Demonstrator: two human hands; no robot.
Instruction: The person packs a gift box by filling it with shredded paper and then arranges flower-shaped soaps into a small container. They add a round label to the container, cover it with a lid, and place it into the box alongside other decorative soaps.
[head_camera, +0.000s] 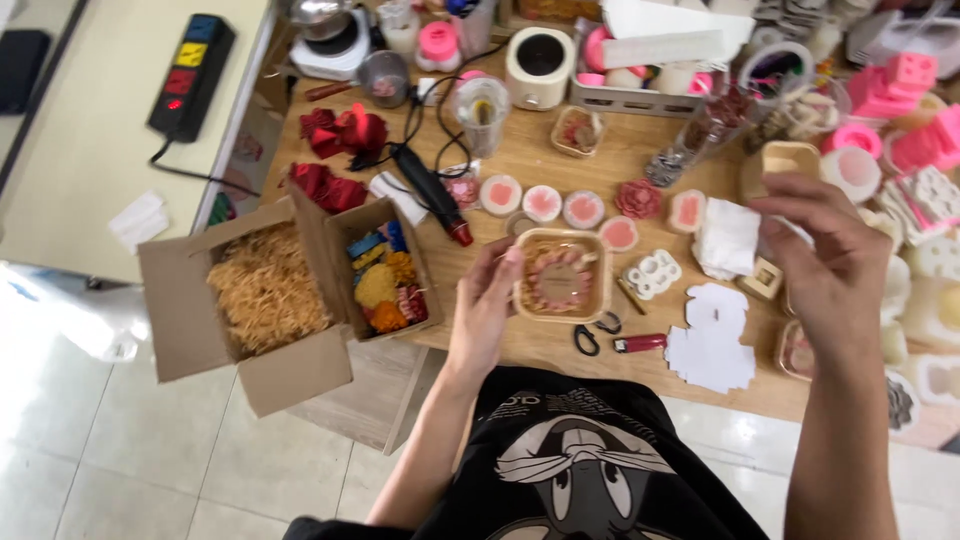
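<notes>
My left hand (484, 305) rests against the left side of a small square wooden tray (604, 288) that holds a pink ring-shaped piece (560, 280). The fingertips touch the tray's rim. My right hand (825, 265) is raised over the right part of the table, fingers curled loosely, next to a crumpled white tissue (727, 238); whether it holds a thin clear thing I cannot tell. Round pink wax pieces (543, 202) lie in a row behind the tray.
An open cardboard box of straw-coloured shred (265, 290) and a smaller box of coloured shred (385, 275) sit at the left. White paper cutouts (712, 340), a red lighter (640, 343), black scissors (587, 338), a heat tool (430, 193), pink moulds (900, 90) and jars crowd the table.
</notes>
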